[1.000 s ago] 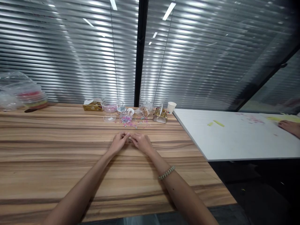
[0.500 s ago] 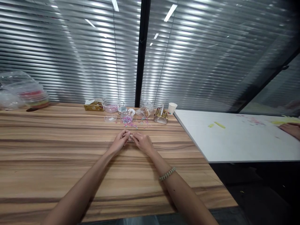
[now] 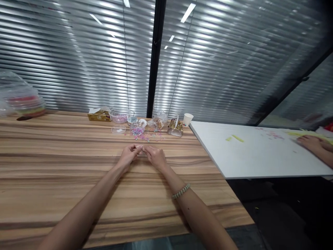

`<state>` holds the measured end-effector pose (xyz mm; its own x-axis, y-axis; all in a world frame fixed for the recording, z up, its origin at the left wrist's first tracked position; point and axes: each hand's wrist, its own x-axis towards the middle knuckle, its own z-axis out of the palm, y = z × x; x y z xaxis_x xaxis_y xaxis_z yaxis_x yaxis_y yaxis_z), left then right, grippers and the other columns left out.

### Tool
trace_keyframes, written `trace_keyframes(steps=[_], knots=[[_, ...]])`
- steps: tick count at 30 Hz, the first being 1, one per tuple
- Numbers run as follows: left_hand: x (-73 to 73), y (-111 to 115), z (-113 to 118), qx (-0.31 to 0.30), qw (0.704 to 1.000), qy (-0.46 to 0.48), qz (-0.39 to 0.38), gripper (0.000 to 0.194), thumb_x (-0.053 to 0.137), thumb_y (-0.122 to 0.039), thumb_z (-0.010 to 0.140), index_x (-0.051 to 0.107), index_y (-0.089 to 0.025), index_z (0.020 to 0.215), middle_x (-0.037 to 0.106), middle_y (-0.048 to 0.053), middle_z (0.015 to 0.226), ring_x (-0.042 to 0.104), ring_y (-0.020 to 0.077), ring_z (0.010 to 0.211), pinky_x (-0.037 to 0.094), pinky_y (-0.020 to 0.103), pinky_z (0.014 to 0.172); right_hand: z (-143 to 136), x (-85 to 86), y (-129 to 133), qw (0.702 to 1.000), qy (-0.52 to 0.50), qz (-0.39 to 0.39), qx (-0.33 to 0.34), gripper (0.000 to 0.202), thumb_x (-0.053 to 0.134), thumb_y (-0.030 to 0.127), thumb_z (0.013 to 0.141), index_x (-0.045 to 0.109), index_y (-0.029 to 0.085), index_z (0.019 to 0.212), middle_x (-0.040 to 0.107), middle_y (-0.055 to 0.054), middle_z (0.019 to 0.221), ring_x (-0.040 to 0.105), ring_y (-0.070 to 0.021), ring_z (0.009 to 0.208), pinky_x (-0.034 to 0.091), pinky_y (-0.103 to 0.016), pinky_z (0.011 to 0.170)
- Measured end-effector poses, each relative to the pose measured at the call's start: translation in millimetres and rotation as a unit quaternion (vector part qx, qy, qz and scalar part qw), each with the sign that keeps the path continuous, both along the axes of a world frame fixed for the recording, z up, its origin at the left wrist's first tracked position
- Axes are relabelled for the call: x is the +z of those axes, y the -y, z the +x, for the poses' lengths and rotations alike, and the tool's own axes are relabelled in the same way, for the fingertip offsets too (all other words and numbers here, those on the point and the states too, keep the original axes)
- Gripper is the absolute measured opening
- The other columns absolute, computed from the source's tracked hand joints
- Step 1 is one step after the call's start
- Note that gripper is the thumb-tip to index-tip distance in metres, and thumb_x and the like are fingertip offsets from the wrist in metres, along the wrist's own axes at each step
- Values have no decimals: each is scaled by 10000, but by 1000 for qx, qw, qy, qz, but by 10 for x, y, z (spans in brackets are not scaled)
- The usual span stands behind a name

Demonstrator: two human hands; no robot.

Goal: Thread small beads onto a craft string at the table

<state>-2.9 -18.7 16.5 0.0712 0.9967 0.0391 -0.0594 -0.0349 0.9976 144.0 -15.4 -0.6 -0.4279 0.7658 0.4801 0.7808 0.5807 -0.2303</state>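
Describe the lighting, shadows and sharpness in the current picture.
Head view, back: blinds glow in bright bands, overlaid by white streaks; head view, front: soft shadows lie beside the forearms on the wooden table; head view, upper right: the corner darkens; head view, middle: detail between the left hand and right hand is too small and soft to read.

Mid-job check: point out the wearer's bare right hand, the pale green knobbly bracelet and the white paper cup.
Bare right hand [image 3: 156,157]: head view, back of the hand.
Pale green knobbly bracelet [image 3: 181,191]: head view, middle of its visible band.
White paper cup [image 3: 187,120]: head view, outer side wall.
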Motion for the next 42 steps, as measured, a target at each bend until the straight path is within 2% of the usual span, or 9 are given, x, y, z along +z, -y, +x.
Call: trace_keyframes(steps=[7,12,18,24,28,31,36,39,42], knots=[[41,-30,-130,-44,993,-110,17,410,694,-520,571,513,-160,649,552,-20,523,374,53,360,260,180,341,12,58,5,999,48,7,11,254,399,247,934,632,195,845,657,-39,803,581,-120,738,327,-191,635],[25,-58,-192,-89,989,-119,17,376,684,-481,606,513,-163,710,568,-19,538,408,57,351,275,177,344,8,82,20,998,53,18,26,201,426,205,919,619,196,863,659,-32,819,581,-115,751,313,-185,636],[-14,-60,-170,-62,997,-40,10,553,769,-383,519,386,-215,882,559,-54,649,560,112,472,313,158,347,-18,82,46,999,44,22,17,191,433,173,901,615,197,848,654,-18,788,578,-118,740,319,-190,634],[-14,-35,-93,-65,994,-70,59,352,664,-450,657,487,-162,755,549,-22,659,496,81,495,337,173,392,-22,20,24,1000,-13,18,-18,217,401,214,913,615,204,878,668,-24,815,594,-131,748,334,-203,653],[-59,-42,-52,-3,993,-68,99,376,668,-451,658,503,-171,847,596,0,717,547,116,567,376,189,429,-23,-2,2,996,-44,22,-70,273,372,275,931,620,195,848,666,-36,764,599,-142,711,334,-210,643],[-102,-67,-48,20,990,-62,122,386,675,-433,656,479,-184,876,610,-1,708,589,144,619,421,208,470,-27,-2,0,995,-56,30,-80,294,366,288,936,617,190,820,660,-31,724,599,-141,686,331,-210,632],[-147,-138,-83,75,989,-18,129,444,738,-403,570,504,-164,863,611,14,790,610,156,729,500,284,673,-23,-10,-4,997,-66,30,-29,257,380,254,932,617,187,861,666,-36,783,602,-144,733,348,-207,651],[-150,-156,-111,43,994,-6,104,509,772,-398,501,538,-157,883,625,37,858,609,178,799,502,321,746,-17,-25,-20,998,-63,13,10,222,399,210,917,618,189,886,666,-35,814,600,-145,761,367,-203,659],[-130,-133,-116,-2,995,-33,94,479,772,-389,503,594,-148,876,645,69,911,602,200,849,494,324,763,-19,-34,-30,997,-61,0,38,221,399,168,906,615,193,949,667,-34,888,599,-142,813,385,-200,692]])
